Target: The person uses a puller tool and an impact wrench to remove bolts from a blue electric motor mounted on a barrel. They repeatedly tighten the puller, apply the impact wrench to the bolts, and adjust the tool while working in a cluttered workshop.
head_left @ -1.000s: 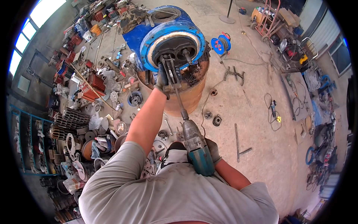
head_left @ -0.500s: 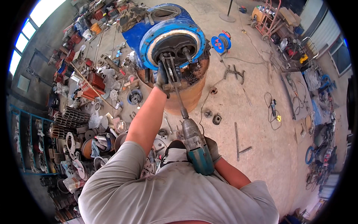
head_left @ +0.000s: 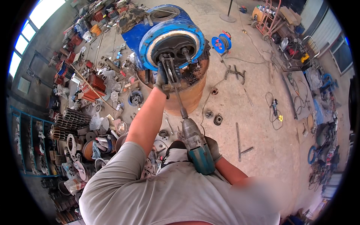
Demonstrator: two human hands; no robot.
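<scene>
A teal-and-grey electric hammer (head_left: 195, 144) runs from my torso toward the blue machine housing (head_left: 144, 45). My gloved right hand (head_left: 213, 149) is closed around its rear handle, partly hidden by the tool body. Its long steel bit (head_left: 180, 101) reaches the near end of a steel gear puller (head_left: 172, 75). That puller stretches into the round opening of the housing, beside a protruding shaft (head_left: 187, 55). My gloved left hand (head_left: 162, 79) grips the puller on its left side; some of its fingers are out of sight. Whether the bit touches the puller's end I cannot tell.
The housing rests on a rusty drum (head_left: 187, 101) holding dark metal bits. A blue cable reel (head_left: 221, 44) and a second puller (head_left: 235, 74) lie to the right, with an angle grinder (head_left: 275, 107) farther off. Several motor parts (head_left: 95, 82) crowd the left floor.
The view has shifted very slightly. Both hands keep their hold, and the hammer and puller stay in nearly the same place.
</scene>
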